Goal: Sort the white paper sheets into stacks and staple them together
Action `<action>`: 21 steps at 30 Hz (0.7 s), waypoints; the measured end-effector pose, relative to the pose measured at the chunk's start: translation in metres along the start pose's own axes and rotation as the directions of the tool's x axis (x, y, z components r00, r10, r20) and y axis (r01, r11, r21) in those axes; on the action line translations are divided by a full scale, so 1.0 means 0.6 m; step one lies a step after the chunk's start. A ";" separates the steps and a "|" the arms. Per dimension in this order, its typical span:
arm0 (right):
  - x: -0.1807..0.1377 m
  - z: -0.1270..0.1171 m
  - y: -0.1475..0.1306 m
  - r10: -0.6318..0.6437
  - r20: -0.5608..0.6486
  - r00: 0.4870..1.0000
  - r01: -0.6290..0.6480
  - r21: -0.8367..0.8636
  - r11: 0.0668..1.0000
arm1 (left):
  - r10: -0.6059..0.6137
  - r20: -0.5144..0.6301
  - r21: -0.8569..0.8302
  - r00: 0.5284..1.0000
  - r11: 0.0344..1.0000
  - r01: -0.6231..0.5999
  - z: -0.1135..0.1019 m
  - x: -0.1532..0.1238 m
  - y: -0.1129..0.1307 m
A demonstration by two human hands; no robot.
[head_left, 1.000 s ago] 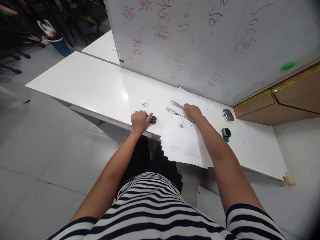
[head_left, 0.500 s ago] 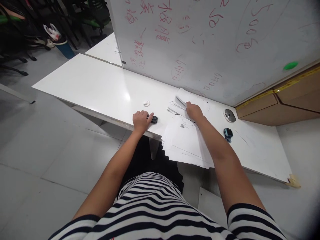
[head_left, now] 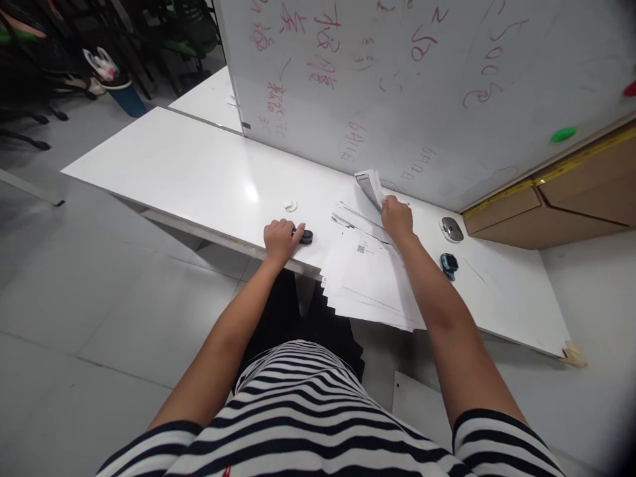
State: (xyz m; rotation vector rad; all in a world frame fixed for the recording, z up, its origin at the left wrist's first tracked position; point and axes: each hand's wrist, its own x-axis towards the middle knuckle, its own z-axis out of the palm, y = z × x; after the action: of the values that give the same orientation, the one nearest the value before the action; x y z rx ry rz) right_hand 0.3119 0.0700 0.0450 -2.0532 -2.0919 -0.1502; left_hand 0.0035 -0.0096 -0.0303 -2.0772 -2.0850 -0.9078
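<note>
My left hand [head_left: 281, 240] is closed round a small black stapler [head_left: 307, 236] near the table's front edge; most of it is hidden under the fingers. My right hand [head_left: 398, 217] grips some sheets of paper [head_left: 370, 187] by their near side, and they stand tilted up with the far end bent over. Below that hand lie more loose sheets [head_left: 358, 215]. A larger spread of printed paper [head_left: 372, 278] overhangs the front edge, partly under my right forearm.
A small white hook-like piece [head_left: 291, 206] lies beyond my left hand on the white table [head_left: 199, 172]. To the right are a grey-and-white mouse [head_left: 451, 229] and a blue watch [head_left: 448, 265]. A whiteboard [head_left: 308, 126] rises along the back, with cardboard boxes [head_left: 586, 199] at the right.
My right hand has moved away and slightly right, lifting sheets off the lower ones and tilting them up. My left hand stays in place on the stapler.
</note>
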 end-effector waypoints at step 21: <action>-0.202 -0.199 -0.043 0.070 -0.260 0.963 0.207 0.883 0.421 | 0.023 -0.050 -0.788 0.999 0.613 -0.053 -0.102 -0.003 0.095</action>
State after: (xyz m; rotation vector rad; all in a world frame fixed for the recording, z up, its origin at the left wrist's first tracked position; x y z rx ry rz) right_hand 0.2963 -0.0748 0.1369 -1.1572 -1.4996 0.5767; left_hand 0.0351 -0.0431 0.0397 -2.3669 -1.7458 -2.1583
